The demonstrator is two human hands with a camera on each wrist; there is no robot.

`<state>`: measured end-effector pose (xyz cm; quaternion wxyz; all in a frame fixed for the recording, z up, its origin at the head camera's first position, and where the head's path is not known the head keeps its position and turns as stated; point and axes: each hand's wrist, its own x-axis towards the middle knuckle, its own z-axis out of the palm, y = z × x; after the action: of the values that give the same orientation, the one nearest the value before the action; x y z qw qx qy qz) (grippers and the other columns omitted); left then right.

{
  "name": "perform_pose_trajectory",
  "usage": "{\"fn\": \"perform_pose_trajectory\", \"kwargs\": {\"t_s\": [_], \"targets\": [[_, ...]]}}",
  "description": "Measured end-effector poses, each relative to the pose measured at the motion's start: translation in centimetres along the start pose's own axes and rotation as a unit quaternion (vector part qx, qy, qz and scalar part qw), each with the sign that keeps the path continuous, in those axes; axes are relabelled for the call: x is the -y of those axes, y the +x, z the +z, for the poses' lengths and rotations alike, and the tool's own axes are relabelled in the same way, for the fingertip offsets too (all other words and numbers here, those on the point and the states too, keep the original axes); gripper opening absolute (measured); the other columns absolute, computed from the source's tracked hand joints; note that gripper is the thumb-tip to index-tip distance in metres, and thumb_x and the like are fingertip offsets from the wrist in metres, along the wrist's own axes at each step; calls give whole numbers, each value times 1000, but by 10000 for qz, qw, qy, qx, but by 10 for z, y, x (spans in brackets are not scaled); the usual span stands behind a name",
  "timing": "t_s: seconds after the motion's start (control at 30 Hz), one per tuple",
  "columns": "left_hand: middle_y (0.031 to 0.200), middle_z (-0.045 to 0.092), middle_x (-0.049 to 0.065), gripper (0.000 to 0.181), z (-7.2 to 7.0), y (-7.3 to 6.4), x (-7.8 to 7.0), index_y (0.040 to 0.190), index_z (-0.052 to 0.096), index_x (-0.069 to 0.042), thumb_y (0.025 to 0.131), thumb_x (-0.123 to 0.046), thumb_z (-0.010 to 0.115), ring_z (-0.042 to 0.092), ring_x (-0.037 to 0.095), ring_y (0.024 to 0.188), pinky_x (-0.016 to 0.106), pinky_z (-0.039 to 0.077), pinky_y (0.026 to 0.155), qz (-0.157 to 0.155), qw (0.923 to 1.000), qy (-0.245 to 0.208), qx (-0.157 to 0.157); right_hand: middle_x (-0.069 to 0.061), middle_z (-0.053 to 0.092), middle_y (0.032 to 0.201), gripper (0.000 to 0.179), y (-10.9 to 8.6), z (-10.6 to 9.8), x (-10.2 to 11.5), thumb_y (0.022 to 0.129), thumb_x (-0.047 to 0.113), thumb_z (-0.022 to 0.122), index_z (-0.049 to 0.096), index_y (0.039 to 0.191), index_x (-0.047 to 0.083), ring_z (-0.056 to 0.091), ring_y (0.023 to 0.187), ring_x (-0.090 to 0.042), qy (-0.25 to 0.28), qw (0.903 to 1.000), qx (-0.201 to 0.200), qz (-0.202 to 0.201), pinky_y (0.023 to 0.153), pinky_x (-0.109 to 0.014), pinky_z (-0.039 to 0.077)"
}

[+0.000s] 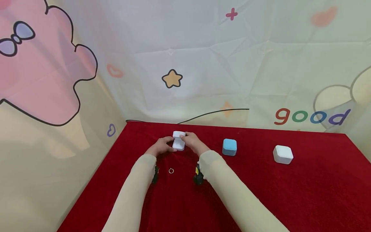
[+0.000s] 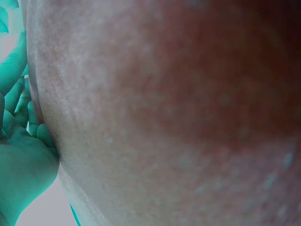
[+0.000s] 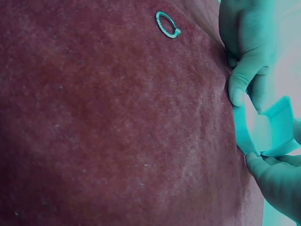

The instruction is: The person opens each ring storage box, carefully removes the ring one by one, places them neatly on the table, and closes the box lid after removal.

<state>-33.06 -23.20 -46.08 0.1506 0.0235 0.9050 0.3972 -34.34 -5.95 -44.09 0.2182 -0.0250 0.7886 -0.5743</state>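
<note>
We are holding both arms (image 1: 131,196) outstretched over the red bench (image 1: 304,193), left hand (image 1: 160,146) and right hand (image 1: 195,143) grasping the open white box (image 1: 178,147) with bent fingers (image 1: 167,139).

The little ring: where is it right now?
In the head view, the ring lies on the red cloth just left of centre, between the left sleeve and right sleeve, nearer the camera than the open white box.
</note>
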Motion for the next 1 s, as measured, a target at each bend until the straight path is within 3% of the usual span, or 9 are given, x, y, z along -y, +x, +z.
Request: {"fn": "perform_pose_trajectory", "kwargs": {"t_s": [0.33, 1.0], "targets": [[160, 44, 19, 59, 1, 0, 2, 150, 49, -3, 95, -10, 70, 41, 35, 145, 50, 33, 126, -17, 10000, 84, -13, -22, 30, 167, 63, 0, 3, -6, 108, 19, 49, 22, 161, -1, 36, 149, -37, -157, 9999, 67, -13, 127, -48, 32], [154, 49, 20, 55, 1, -1, 0, 146, 53, -2, 94, -7, 70, 43, 36, 141, 51, 33, 125, 82, 9999, -15, -63, -22, 44, 157, 55, -1, 3, -9, 106, 13, 51, 34, 157, -1, 46, 139, -37, -487, 9984, 73, -261, 122, -49, 39]]}}
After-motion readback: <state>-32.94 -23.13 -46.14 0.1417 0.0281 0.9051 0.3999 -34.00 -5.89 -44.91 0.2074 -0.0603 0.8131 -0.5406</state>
